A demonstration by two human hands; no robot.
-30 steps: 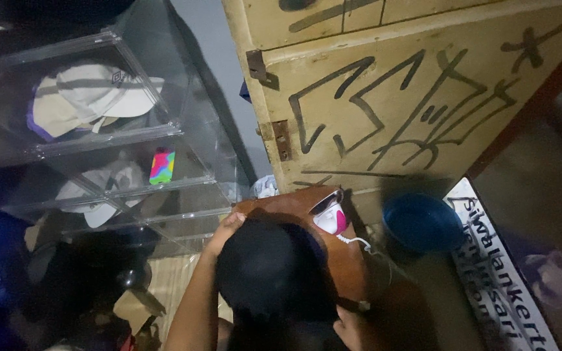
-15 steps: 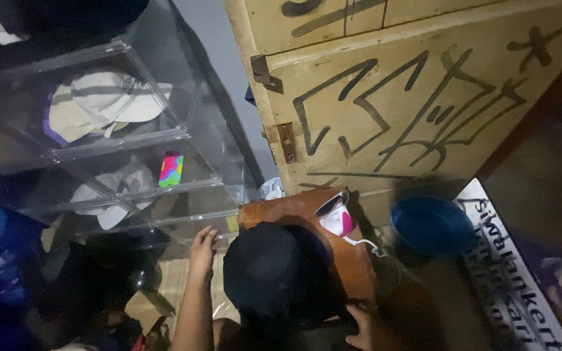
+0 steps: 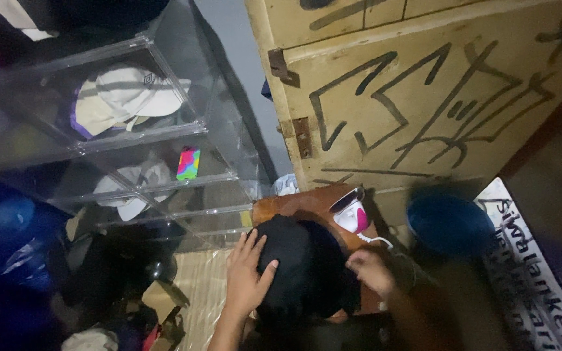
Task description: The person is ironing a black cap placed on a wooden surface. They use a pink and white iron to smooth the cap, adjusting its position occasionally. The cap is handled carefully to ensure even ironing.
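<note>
Both forearms are bare, with no sleeves showing. The left hand [image 3: 247, 273] wears no glove or ring. The right hand [image 3: 370, 270] looks blurred and likewise ungloved.

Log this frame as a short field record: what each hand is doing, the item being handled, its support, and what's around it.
left hand: flat on the left side of the black cap
right hand: gripping the cap's right edge
support: brown wooden board under the cap
on board: white and pink iron, cord trailing
left of hands: clear acrylic shelves holding pale caps
behind: yellow wooden door with black painted marks
right: blue bowl, blurred
</note>
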